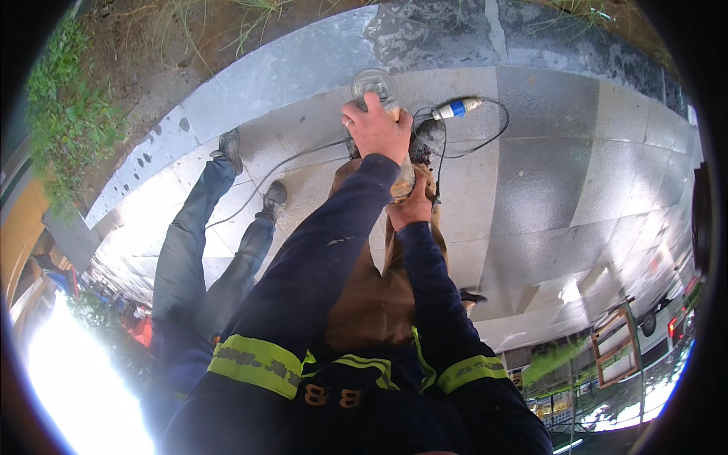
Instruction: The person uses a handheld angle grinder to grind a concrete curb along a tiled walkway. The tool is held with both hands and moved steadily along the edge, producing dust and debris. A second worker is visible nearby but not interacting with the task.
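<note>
In front of my legs I hold a dusty angle grinder (404, 187) with both hands. Its round disc end (374, 82) points away from me, low over the stone kerb and paving. My left hand (377, 130), a ring on one finger, is closed over the front part behind the disc. Further back, my right hand (413, 205) wraps round the rear of the body. A dark cord hangs by the tool's rear, near my right hand. My fingers cover much of the body, and the disc's underside is hidden.
A blue and white plug connector (457, 108) lies on the paving with looped black cable (504, 129). More cable (284, 161) runs left past another person's legs (199, 227). Beyond the grey kerb (280, 87) are soil and plants (68, 121). Wet-looking tiles (542, 174) spread to the right.
</note>
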`<state>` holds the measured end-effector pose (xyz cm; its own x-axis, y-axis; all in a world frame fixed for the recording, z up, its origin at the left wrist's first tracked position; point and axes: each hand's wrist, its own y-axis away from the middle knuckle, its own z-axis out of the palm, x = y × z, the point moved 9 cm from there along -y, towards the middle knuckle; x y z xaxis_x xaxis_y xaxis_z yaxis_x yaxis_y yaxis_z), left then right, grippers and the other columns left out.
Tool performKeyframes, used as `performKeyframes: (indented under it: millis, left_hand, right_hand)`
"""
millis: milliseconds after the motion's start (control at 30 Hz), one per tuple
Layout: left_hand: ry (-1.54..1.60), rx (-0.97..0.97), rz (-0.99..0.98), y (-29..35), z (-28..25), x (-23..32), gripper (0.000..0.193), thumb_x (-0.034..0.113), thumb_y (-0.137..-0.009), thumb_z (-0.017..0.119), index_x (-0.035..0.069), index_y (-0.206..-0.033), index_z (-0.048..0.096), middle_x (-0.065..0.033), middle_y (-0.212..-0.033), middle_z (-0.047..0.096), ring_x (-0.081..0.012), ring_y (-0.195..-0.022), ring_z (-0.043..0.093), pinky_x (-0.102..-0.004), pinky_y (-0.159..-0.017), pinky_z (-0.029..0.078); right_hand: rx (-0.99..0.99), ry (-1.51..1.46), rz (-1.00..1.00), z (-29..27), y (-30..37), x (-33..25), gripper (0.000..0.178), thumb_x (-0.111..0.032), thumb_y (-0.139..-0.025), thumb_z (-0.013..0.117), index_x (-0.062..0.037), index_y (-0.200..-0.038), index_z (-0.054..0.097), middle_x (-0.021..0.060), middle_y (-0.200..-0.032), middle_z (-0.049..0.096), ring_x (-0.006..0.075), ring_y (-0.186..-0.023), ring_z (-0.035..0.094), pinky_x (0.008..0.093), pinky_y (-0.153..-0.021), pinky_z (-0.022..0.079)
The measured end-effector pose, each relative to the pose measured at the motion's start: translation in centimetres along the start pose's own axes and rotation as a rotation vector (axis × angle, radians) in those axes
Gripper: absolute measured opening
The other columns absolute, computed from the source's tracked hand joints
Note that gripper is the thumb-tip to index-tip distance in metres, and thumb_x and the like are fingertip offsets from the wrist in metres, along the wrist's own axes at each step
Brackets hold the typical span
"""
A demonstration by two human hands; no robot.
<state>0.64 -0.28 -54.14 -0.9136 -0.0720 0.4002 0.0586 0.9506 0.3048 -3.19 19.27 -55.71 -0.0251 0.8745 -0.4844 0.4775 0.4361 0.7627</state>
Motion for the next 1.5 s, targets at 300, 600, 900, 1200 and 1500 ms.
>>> performKeyframes:
  millis: [300,600,900,1200,1500]
  left_hand:
    - [-0.055,0.059,0.011,-0.3,0.0,0.6,0.055,0.023,-0.071,0.077,0.001,-0.110,0.044,-0.0294,-0.108,0.040,-0.0493,-0.102,0.044,-0.0548,-0.089,0.041]
    - [-0.006,0.129,0.059,-0.4,-1.0,1.2,0.055,0.023,-0.072,0.076,0.001,-0.111,0.045,-0.0286,-0.107,0.040,-0.0486,-0.101,0.044,-0.0540,-0.090,0.040]
    - [0.006,0.070,0.016,-0.5,-0.4,0.8,0.058,0.024,-0.071,0.077,0.001,-0.113,0.045,-0.0295,-0.109,0.041,-0.0498,-0.102,0.045,-0.0557,-0.089,0.040]
    - [0.041,0.048,-0.031,0.1,-1.1,-0.1,0.055,0.021,-0.072,0.077,0.000,-0.110,0.043,-0.0309,-0.111,0.040,-0.0503,-0.103,0.042,-0.0534,-0.091,0.039]
    - [0.047,0.042,-0.044,0.8,-0.3,0.2,0.059,0.022,-0.071,0.078,0.000,-0.114,0.044,-0.0300,-0.112,0.040,-0.0498,-0.106,0.042,-0.0536,-0.090,0.040]
  right_hand:
    - [-0.076,0.059,0.082,0.1,-0.7,0.8,0.084,-0.027,-0.069,0.081,-0.0131,-0.138,0.036,0.0197,-0.111,0.066,0.0392,-0.105,0.064,0.0424,-0.089,0.052]
    - [-0.022,0.052,-0.035,-0.4,-0.8,-0.1,0.075,-0.009,-0.069,0.065,-0.0199,-0.137,0.035,0.0254,-0.098,0.068,0.0464,-0.097,0.063,0.0505,-0.082,0.052]
    - [-0.005,0.068,-0.013,-1.0,-0.8,-0.6,0.073,-0.010,-0.069,0.066,-0.0193,-0.135,0.036,0.0242,-0.102,0.067,0.0459,-0.098,0.063,0.0503,-0.084,0.051]
    - [-0.032,0.115,-0.008,-0.6,0.0,-0.1,0.071,-0.009,-0.071,0.063,-0.0206,-0.136,0.035,0.0259,-0.099,0.068,0.0472,-0.095,0.063,0.0525,-0.082,0.051]
    - [-0.027,0.032,-0.004,-0.8,-0.2,1.3,0.077,-0.010,-0.065,0.069,-0.0157,-0.135,0.038,0.0198,-0.117,0.064,0.0419,-0.108,0.061,0.0442,-0.090,0.051]
